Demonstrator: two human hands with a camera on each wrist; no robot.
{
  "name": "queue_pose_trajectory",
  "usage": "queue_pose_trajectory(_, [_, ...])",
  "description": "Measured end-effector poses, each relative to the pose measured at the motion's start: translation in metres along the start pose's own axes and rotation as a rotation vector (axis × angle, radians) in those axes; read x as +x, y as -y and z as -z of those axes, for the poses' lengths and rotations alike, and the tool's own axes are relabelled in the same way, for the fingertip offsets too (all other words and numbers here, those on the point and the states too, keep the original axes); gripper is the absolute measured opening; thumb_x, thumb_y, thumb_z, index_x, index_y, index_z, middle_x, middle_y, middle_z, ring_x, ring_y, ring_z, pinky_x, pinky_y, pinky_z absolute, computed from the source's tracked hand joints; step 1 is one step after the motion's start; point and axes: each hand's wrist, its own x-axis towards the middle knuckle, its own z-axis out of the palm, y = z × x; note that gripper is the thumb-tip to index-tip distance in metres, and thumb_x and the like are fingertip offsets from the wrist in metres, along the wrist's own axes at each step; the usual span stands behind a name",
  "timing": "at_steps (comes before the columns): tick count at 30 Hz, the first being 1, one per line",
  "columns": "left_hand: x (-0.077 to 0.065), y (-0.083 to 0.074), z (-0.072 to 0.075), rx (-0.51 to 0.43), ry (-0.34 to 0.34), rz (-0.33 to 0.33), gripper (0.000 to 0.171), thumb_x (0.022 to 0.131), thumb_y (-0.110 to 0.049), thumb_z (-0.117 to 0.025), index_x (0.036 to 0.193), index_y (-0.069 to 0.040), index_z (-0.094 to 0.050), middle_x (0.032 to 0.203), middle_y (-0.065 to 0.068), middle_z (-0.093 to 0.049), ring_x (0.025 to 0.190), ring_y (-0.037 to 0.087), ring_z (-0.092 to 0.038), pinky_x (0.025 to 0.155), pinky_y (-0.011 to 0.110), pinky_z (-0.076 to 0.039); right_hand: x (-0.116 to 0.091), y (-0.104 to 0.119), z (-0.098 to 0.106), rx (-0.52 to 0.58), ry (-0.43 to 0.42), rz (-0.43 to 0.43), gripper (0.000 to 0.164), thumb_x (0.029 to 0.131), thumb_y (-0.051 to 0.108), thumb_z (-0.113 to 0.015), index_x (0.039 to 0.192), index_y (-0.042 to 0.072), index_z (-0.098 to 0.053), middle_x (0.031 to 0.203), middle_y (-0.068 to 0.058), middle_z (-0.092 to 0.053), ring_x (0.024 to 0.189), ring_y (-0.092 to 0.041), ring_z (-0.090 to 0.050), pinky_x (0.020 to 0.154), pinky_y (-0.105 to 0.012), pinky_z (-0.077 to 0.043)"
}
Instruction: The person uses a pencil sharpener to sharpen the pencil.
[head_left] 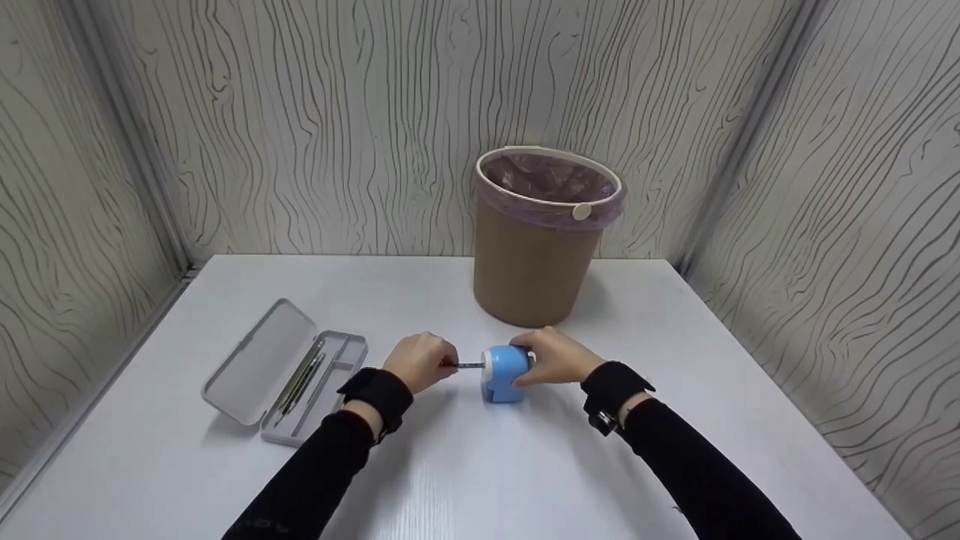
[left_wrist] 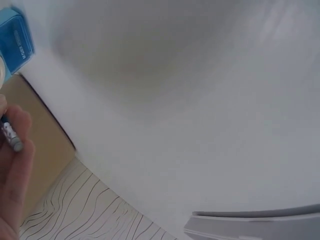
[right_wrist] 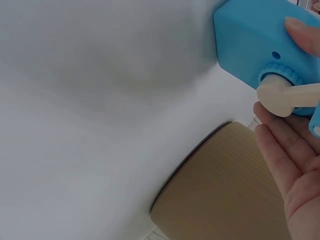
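A blue pencil sharpener [head_left: 505, 369] with a pale front stands on the white table between both hands. My left hand [head_left: 421, 362] pinches a dark patterned pencil [head_left: 471, 365], which runs level into the sharpener's front. The pencil's blunt grey end pokes out past the fingers in the left wrist view. From the other side my right hand [head_left: 559, 356] holds the sharpener's body, thumb [right_wrist: 302, 35] against the blue casing. In the right wrist view a cream crank [right_wrist: 275, 96] projects from the back, close by the fingers; the sharpener's front is out of that view.
On the left lies an open grey pencil case [head_left: 262, 360] with several pencils [head_left: 302, 382] in its tray. Behind the sharpener stands a brown bin [head_left: 532, 262] with a purple liner. Wood-patterned walls [head_left: 337, 127] border the table [head_left: 465, 480] at the back and sides.
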Motion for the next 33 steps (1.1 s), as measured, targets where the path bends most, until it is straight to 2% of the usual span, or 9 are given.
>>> queue_pose_trajectory(5, [0.002, -0.001, 0.001, -0.047, 0.029, 0.038, 0.007, 0.085, -0.012, -0.081, 0.090, -0.007, -0.082, 0.085, 0.005, -0.080, 0.077, 0.018, -0.072, 0.072, 0.034, -0.060, -0.001, -0.001, 0.000, -0.012, -0.008, 0.009, 0.044, 0.075, 0.021, -0.089, 0.112, 0.004, -0.073, 0.108, -0.008, -0.078, 0.096, -0.017, -0.069, 0.094, -0.043, -0.060])
queue_pose_trajectory(12, [0.007, -0.009, 0.003, -0.075, 0.110, 0.100, 0.046, 0.081, -0.027, -0.087, 0.119, -0.004, -0.075, 0.104, 0.010, -0.080, 0.090, 0.024, -0.074, 0.083, 0.040, -0.061, 0.002, 0.002, -0.001, 0.005, -0.004, -0.001, 0.048, 0.077, 0.023, -0.089, 0.117, 0.003, -0.072, 0.113, -0.010, -0.077, 0.101, -0.020, -0.070, 0.097, -0.045, -0.060])
queue_pose_trajectory(18, [0.010, -0.018, -0.002, -0.061, 0.165, 0.135, 0.063, 0.081, -0.033, -0.087, 0.134, -0.008, -0.066, 0.121, 0.011, -0.076, 0.108, 0.027, -0.073, 0.096, 0.042, -0.060, 0.005, 0.008, -0.005, -0.001, -0.012, 0.033, 0.047, 0.077, 0.022, -0.088, 0.116, 0.002, -0.072, 0.111, -0.011, -0.078, 0.100, -0.021, -0.072, 0.094, -0.044, -0.061])
queue_pose_trajectory(27, [0.008, -0.021, -0.009, -0.031, 0.111, 0.087, 0.061, 0.078, -0.034, -0.089, 0.128, -0.005, -0.068, 0.122, 0.012, -0.075, 0.108, 0.028, -0.074, 0.094, 0.042, -0.061, 0.012, 0.022, -0.010, -0.067, -0.024, 0.125, 0.040, 0.077, 0.023, -0.087, 0.109, 0.004, -0.074, 0.104, -0.006, -0.079, 0.091, -0.014, -0.070, 0.087, -0.035, -0.060])
queue_pose_trajectory(33, [0.007, -0.023, -0.012, -0.005, 0.142, 0.109, 0.065, 0.075, -0.041, -0.090, 0.126, -0.008, -0.066, 0.117, 0.011, -0.076, 0.105, 0.027, -0.074, 0.091, 0.043, -0.061, 0.017, 0.029, -0.012, -0.095, -0.033, 0.148, 0.036, 0.076, 0.024, -0.087, 0.104, 0.006, -0.074, 0.098, -0.004, -0.079, 0.087, -0.012, -0.069, 0.083, -0.028, -0.058])
